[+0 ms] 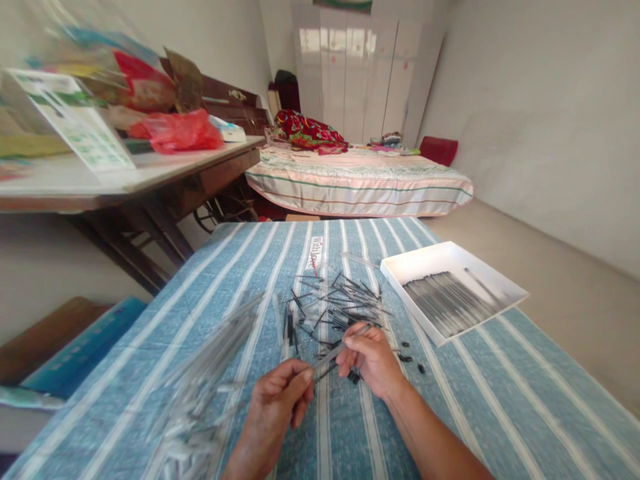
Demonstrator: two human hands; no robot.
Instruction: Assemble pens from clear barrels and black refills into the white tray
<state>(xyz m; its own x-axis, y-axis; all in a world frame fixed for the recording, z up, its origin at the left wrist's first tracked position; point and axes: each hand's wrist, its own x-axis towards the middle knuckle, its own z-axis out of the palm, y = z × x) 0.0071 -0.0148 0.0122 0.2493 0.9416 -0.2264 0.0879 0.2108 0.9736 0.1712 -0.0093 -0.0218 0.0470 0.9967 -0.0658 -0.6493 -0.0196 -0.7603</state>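
Note:
My left hand (277,400) pinches the near end of a slim, translucent grey tube (327,360) between thumb and fingers. The other end is pinched in my right hand (373,357), so the tube slants up to the right between both hands. Just beyond my right hand lies a loose heap of thin black sticks (357,300). To the left of my left hand spreads a bundle of long clear-grey sleeves (215,353). Several small black caps (421,368) lie right of my right hand. Whether a stick is inside the tube I cannot make out.
A shallow white box (475,328) holding a row of dark slender pieces stands at the right edge of the striped blue tablecloth (500,393). A "With love" card (314,253) lies farther back. Left stands a cluttered desk (120,190); a bed (360,177) is behind.

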